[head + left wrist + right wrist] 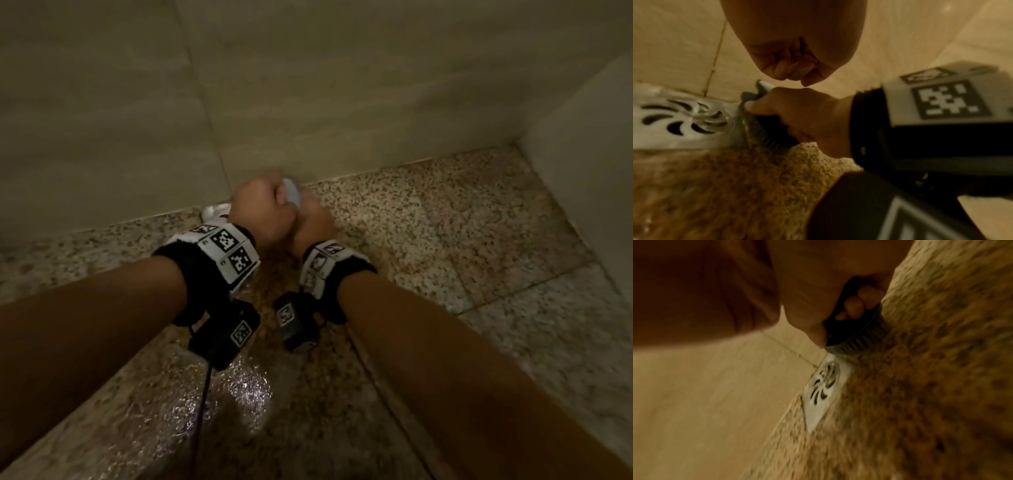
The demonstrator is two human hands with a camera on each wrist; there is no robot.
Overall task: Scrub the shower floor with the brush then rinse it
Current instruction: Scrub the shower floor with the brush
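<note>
A dark scrub brush with a pale handle end stands bristles-down on the speckled granite shower floor, right beside the metal drain cover. My right hand grips the brush from above, fingers curled round its body. My left hand is a fist just above and against the right hand; in the left wrist view its curled fingers show nothing inside. Both hands sit at the foot of the back wall.
Beige tiled walls meet the floor just beyond the hands and at the right, forming a corner. A wet, glistening patch lies on the floor below my wrists. The drain cover peeks out left of the left hand.
</note>
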